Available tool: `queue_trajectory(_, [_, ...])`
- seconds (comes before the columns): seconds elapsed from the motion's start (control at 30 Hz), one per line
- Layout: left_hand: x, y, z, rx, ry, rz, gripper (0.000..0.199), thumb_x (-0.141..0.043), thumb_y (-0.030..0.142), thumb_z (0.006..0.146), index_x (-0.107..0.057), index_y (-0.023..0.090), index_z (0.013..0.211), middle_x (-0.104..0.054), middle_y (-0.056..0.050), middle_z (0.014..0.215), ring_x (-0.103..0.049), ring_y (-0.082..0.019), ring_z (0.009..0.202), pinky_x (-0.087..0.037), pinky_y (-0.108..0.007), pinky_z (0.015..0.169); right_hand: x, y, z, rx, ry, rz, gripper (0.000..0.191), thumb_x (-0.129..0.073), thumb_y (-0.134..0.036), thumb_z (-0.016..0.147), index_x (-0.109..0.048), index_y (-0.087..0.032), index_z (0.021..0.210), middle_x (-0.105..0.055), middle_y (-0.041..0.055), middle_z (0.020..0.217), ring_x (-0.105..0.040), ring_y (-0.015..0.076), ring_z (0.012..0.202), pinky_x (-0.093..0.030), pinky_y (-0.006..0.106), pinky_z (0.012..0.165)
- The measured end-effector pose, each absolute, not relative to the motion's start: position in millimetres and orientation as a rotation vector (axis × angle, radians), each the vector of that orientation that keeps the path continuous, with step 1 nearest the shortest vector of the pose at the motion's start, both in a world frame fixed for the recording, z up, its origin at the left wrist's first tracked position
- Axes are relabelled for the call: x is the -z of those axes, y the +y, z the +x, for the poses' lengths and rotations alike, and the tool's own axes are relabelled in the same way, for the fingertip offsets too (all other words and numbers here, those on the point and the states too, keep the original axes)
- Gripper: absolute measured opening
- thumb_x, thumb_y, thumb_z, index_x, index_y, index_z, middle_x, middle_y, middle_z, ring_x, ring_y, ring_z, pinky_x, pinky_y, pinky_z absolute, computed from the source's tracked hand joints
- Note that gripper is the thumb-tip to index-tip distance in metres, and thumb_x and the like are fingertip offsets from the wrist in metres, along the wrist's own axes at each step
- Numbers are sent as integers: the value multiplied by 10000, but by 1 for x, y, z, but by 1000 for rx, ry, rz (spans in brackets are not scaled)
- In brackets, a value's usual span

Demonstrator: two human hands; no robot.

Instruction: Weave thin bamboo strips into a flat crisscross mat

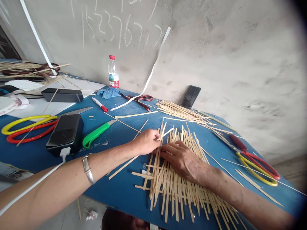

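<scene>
A partly woven mat of pale bamboo strips (177,191) lies on the blue table before me, its long strips fanning toward the wall and crossed by a few strips near the front. My left hand (150,141), with a silver bangle on the wrist, pinches a thin bamboo strip (168,131) at the mat's upper left. Beside it my right hand (182,158) rests palm down over the strips, its fingers bent toward the left hand. Its fingertips are partly hidden among the strips, and I cannot make out whether they grip one.
Left of the mat lie a green-handled knife (97,133), a black power bank (66,132) with a white cable, scissors (31,127) and a red marker (100,104). Behind are a bottle (113,73), loose strips (182,111) and a phone (191,96). More scissors (256,163) lie right.
</scene>
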State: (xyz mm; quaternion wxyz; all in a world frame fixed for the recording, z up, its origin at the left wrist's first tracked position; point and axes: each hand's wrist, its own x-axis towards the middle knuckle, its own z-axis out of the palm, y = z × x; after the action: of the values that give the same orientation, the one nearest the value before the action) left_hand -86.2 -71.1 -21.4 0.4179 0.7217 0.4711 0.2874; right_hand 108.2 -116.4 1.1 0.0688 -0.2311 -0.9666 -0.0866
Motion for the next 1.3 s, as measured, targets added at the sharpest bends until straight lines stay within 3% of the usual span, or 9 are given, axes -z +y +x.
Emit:
queue_trajectory(0.17, [22,-71,-87,-700,1169,1793,82,-574,267,823,-580,186,810,-633,30,570,-633,-150,487,-455,-222,458,-17,-124,119,165,-2805,-676,269,-380,-44,925,-599,-129,1056,-645,114,1068,-579,225,987,-431,396,831])
queue_trajectory(0.33, [18,-73,-86,-688,1187,1792,17,-572,182,795,-558,187,787,-618,38,554,-643,-152,491,-444,-208,445,-11,-133,121,169,-2853,-730,289,-369,-33,905,-620,-134,1006,-654,111,1012,-577,226,942,-417,394,781])
queue_trajectory(0.57, [17,-73,-87,-675,1210,1800,43,-571,175,798,-538,189,775,-604,43,556,-644,-147,504,-469,-203,448,-2,-131,112,212,-2881,-648,252,-394,-120,979,-615,-147,1097,-636,126,1164,-548,237,1067,-411,416,877])
queue_trajectory(0.8, [20,-71,-86,-658,1199,1789,42,-564,172,814,-534,184,788,-608,41,572,-638,-134,486,-466,-186,425,-7,-140,122,122,-2893,-754,281,-379,-62,917,-632,-146,1005,-641,107,1017,-536,240,958,-384,400,790])
queue_trajectory(1.3, [22,-70,-88,-654,1196,1810,34,-563,173,801,-541,193,786,-618,48,563,-638,-134,481,-476,-190,433,-7,-144,118,124,-2896,-631,246,-380,-156,995,-605,-154,1094,-622,131,1154,-530,243,1061,-353,413,884])
